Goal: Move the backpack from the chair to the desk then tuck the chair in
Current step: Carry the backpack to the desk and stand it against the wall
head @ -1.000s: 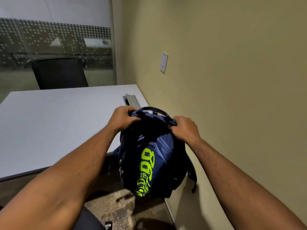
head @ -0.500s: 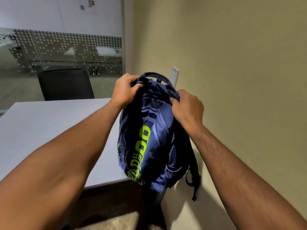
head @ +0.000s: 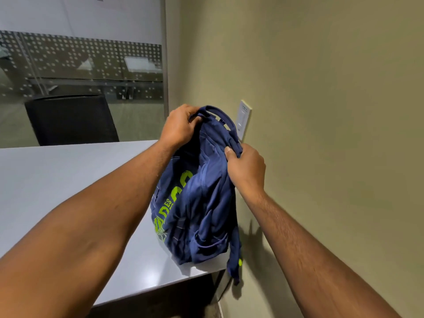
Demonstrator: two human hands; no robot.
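The navy backpack (head: 202, 212) with lime-green lettering stands upright at the near right corner of the pale grey desk (head: 57, 187), its base at the desk top. My left hand (head: 180, 128) grips its top at the left by the carry loop. My right hand (head: 246, 171) pinches the top fabric on the right. One strap hangs off the desk edge beside the wall. The chair that the backpack came from is out of view.
A black chair (head: 71, 119) stands behind the far side of the desk, in front of a dotted glass partition (head: 80, 65). The olive wall (head: 321, 111) runs close along the desk's right edge and carries a white switch plate (head: 243, 118).
Both hands lifted the backpack from below desk level, carried it up and forward, and now its base is at the desk's near right corner.
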